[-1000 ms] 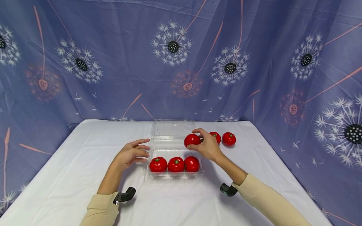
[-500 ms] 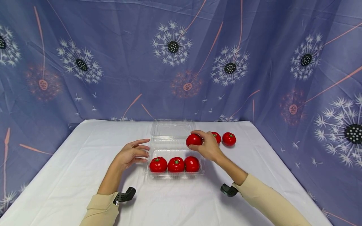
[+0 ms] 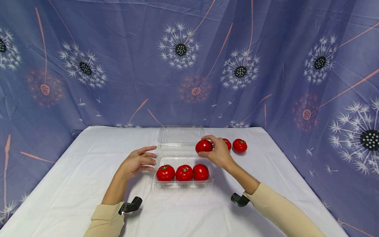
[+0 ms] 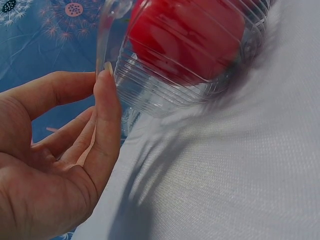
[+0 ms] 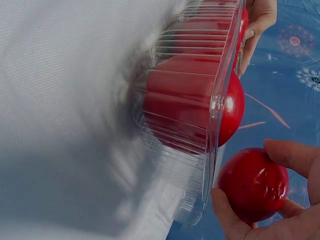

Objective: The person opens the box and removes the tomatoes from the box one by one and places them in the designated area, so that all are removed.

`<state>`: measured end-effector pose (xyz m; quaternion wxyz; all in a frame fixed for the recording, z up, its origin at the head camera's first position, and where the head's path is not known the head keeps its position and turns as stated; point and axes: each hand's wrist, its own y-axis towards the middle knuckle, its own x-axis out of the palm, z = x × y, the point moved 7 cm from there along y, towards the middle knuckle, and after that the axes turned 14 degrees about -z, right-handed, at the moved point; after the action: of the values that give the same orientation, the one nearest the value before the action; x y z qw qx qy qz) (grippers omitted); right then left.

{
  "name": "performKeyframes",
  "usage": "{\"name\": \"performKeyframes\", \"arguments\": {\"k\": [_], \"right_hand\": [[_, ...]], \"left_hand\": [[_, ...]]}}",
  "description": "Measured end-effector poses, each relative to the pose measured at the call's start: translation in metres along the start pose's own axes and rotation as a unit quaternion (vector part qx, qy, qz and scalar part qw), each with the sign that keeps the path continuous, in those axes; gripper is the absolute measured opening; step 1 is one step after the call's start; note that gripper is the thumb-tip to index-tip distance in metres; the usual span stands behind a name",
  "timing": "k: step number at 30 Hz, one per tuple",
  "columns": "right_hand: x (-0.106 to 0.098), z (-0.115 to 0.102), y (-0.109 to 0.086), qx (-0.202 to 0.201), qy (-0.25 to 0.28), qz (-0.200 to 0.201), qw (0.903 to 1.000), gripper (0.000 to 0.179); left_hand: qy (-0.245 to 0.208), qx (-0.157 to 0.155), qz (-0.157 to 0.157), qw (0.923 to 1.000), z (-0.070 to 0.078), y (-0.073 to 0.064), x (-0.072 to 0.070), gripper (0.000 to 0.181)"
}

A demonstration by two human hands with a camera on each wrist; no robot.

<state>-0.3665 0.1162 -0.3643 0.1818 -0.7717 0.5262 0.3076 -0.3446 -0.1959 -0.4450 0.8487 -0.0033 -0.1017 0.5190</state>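
My right hand (image 3: 220, 153) grips a red tomato (image 3: 203, 146) between thumb and fingers, above the back right of a clear plastic clamshell box (image 3: 171, 160). In the right wrist view that tomato (image 5: 252, 185) is beside the box wall (image 5: 192, 192). A row of tomatoes (image 3: 184, 172) fills the box's near half, green tops showing on at least two. At the box's left side is my left hand (image 3: 134, 162), its fingers spread and gently bent. The left wrist view has the thumb tip at the box rim (image 4: 103, 40); the fingertip behind it is partly hidden.
Two more tomatoes lie right of the box: one partly behind my right hand, the other tomato (image 3: 240, 145) farther right. The box lid (image 3: 182, 135) lies open toward the back. A white cloth (image 3: 74, 184) covers the table. A blue dandelion-print curtain (image 3: 130, 65) hangs behind.
The right hand has shifted the held tomato slightly to the right and a little farther back. The left hand, the box and the other tomatoes stay where they were.
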Motion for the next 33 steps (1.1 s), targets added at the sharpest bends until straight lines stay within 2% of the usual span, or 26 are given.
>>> {"name": "performKeyframes", "arguments": {"k": [8,18,25,33], "right_hand": [[-0.001,0.001,-0.001,-0.003,0.006,0.010,0.9999,0.053],[-0.004,0.005,-0.001,0.013,0.025,0.019,0.9994,0.047],[-0.007,0.003,-0.002,-0.002,0.022,0.026,0.9994,0.039],[-0.011,0.007,-0.005,0.013,0.003,0.034,0.9993,0.053]], "left_hand": [[-0.001,-0.001,0.002,1.0000,0.000,0.000,0.001,0.074],[-0.002,0.000,0.004,1.0000,0.000,0.000,0.001,0.073],[-0.002,-0.002,0.004,1.0000,-0.001,0.001,0.000,0.074],[0.000,-0.003,0.005,1.0000,-0.002,0.001,-0.001,0.074]]}}
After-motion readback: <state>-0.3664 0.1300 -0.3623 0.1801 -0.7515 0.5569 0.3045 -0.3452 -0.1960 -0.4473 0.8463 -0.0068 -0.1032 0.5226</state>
